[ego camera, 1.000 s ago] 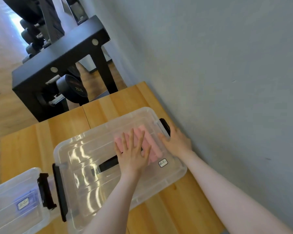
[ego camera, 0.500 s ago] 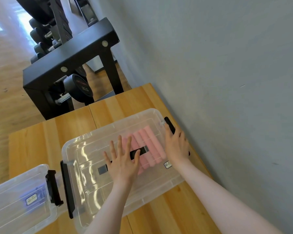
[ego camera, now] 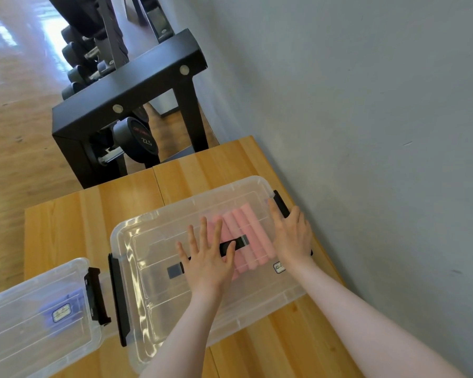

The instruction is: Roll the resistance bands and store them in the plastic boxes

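- The left hand is lying flat, fingers straight and spread, on the see-through lid of the clear rectangular plastic box, over the middle of the lid and partly covering its black carrying handle.
- The right hand is resting at the box's right end with fingers straight, its fingertips reaching onto the black end latch; whether it is pressing the latch home I cannot tell.
- The rolled pink resistance bands are lying inside this box, under the lid, side by side in the right half, between the two hands and touching one another.
- Their long axes are running near to far, across the long axis of the box, which is running left to right.
- The right hand is nearer the right latch; the black latch at the left end is lying well apart from both hands, with the left hand the closer, so I judge that end is likely waiting to be fastened.
- A second clear plastic box, holding something blue, is sitting just beside the first on the left, latch facing latch.
- Both boxes are standing on a light wooden table pushed against a grey wall.
- Beyond the table's far edge a black dumbbell rack is standing on a wooden floor.
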